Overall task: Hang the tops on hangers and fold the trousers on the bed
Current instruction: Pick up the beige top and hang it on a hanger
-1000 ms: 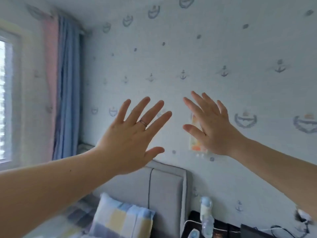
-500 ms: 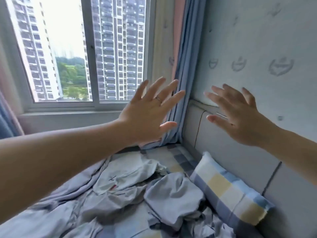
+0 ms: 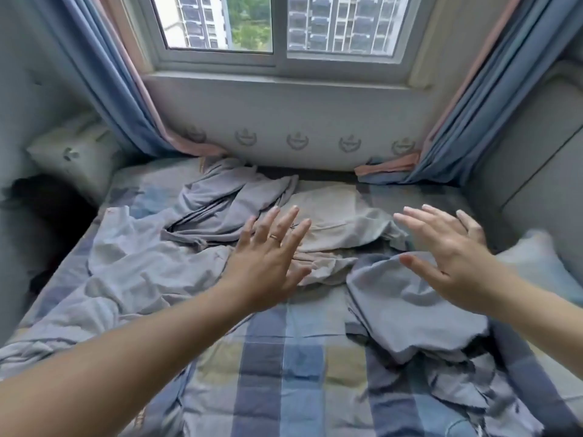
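Observation:
Several crumpled garments lie on the checked bed sheet. A purple-grey garment is bunched at the far middle. A beige one lies next to it, and a pale blue one spreads at the left. Another pale blue-grey garment lies at the right. My left hand, a ring on one finger, hovers over the middle of the pile with fingers spread, holding nothing. My right hand is raised over the right garment, fingers straight and empty. I see no hangers.
A window with blue and pink curtains faces me beyond the bed. A pale pillow sits at the far left, a checked pillow at the right by the grey padded headboard.
The view has swung from the wall and headboard to the left and down onto the bed and window. Both hands stay spread and empty in front of me.

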Motion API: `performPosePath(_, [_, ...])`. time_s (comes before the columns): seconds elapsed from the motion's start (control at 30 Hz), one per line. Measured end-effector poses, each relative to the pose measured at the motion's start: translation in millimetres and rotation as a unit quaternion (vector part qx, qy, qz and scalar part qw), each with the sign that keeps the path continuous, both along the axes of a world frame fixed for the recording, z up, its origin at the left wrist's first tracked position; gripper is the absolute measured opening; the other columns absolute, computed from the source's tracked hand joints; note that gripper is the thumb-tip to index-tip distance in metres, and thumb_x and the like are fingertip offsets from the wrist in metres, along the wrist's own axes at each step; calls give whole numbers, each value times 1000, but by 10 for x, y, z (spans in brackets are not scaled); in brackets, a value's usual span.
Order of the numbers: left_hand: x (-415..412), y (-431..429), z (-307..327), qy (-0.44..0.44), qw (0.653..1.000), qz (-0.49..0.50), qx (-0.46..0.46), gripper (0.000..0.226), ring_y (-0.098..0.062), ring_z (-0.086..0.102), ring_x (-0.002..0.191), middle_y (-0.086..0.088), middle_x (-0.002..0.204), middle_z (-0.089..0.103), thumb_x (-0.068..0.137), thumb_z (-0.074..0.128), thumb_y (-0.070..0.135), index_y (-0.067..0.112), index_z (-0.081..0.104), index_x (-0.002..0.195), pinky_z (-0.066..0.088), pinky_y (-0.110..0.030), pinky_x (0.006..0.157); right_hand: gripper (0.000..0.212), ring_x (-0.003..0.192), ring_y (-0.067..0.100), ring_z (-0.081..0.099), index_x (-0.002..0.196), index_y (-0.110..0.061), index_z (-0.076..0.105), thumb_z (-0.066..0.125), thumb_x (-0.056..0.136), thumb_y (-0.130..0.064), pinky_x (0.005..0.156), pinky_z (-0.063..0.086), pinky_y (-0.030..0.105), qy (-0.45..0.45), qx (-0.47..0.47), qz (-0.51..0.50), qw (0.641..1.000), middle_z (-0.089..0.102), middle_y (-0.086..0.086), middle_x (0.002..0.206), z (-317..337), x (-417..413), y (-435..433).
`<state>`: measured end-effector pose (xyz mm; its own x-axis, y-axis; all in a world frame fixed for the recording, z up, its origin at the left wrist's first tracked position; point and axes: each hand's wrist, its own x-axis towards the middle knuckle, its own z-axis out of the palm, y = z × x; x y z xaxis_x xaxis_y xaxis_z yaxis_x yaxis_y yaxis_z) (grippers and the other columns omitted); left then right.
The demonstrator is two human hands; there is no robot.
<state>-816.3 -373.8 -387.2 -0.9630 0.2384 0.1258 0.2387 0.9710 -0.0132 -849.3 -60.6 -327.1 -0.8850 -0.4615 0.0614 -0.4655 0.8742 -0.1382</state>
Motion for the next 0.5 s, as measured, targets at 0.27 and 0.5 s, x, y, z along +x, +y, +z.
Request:
performPosePath(0.27, [-90,-878,-2353,-174,979,102,36,77,-26,-1,156,4,170,-3,96,38,65,33,9,160,3,-51,123,83,150,15,25,154,-33,32,17,83,-71,122,14,46,-150,20,-36,988,33,-9,161,-2295,-660,-933])
performPosePath(0.5, [-136,-1514,-4548,-288,945,156,1,77,-27,-8,155,2,169,-12,99,36,60,31,-3,159,3,-52,123,67,151,8,11,157,-41,10,29,96,-62,122,8,39,-223,69,27,972,17,-17,163,-4522,-837,-1899])
